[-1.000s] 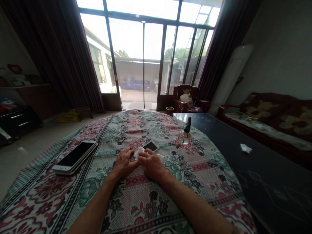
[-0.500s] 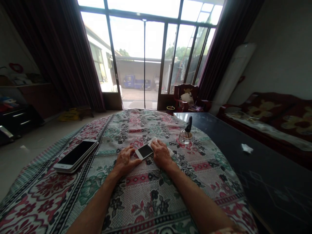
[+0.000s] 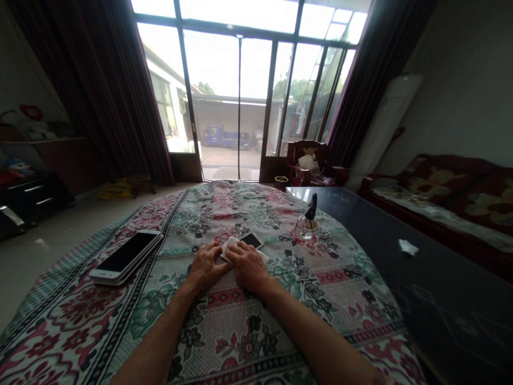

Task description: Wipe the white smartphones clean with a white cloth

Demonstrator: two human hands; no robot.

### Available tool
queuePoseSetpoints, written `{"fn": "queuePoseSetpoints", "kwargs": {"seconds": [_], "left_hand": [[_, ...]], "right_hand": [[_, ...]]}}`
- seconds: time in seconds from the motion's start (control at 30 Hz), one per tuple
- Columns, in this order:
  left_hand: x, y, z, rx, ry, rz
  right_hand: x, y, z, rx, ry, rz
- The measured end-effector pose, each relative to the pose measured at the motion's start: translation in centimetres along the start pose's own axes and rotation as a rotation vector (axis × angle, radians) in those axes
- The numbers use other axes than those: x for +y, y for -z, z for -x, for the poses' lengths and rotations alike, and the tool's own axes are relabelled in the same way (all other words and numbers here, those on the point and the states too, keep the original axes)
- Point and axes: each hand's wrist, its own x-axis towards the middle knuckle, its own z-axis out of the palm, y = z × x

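My left hand (image 3: 206, 266) and my right hand (image 3: 248, 267) rest close together on a floral patterned bedspread (image 3: 304, 289). A crumpled white tissue (image 3: 229, 246) lies between them, with my right hand pressing down on it and my left fingertips against its edge. Just beyond my right fingers lies a smartphone (image 3: 252, 240), its dark screen up and its near end hidden by the tissue. Farther left on the bedspread sits a stack of white-framed smartphones (image 3: 125, 255).
A glass bottle with a black top (image 3: 306, 225) stands on the bedspread beyond my hands. To the right is a black glass tabletop (image 3: 436, 283) with a scrap of white paper (image 3: 407, 247). A red floral sofa (image 3: 444, 200) lines the right wall.
My hands have come together over the tissue. The phone, earlier between them, now lies beyond my fingers and partly under the tissue. The view has shifted slightly.
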Motion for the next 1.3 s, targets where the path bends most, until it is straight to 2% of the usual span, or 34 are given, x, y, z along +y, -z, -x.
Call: {"fn": "queuePoseSetpoints", "kwargs": {"seconds": [0.27,0.33,0.57,0.73,0.87,0.97,1.03,1.13,1.3], "left_hand": [[-0.2,0.0,-0.1,-0.04,0.039,-0.018],[0.0,0.0,-0.1,-0.041,0.031,-0.034],[0.7,-0.1,0.1,-0.073,-0.013,-0.107],[0.9,-0.2,-0.1,-0.057,-0.015,-0.112],[0.9,-0.2,-0.1,-0.032,0.002,-0.098],[1.0,-0.3,-0.1,-0.029,0.007,-0.085],[1.0,-0.2,-0.1,-0.042,0.01,-0.086],[1.2,0.0,-0.1,-0.063,0.02,-0.096],[1.5,0.3,0.0,-0.065,0.028,-0.091]], "right_hand": [[5.2,1.3,0.3,0.067,-0.359,0.082],[6.0,1.5,0.6,0.081,-0.41,0.103],[5.5,1.0,0.5,0.195,-0.37,0.093],[5.3,0.8,0.6,0.184,-0.347,0.038],[3.6,0.5,0.8,0.172,-0.221,0.033],[1.7,0.2,0.9,0.11,-0.07,0.0],[1.1,0.1,0.8,0.077,-0.021,-0.028],[1.9,0.3,0.6,0.082,-0.085,-0.039],[4.8,1.1,0.5,0.122,-0.328,0.024]]}}
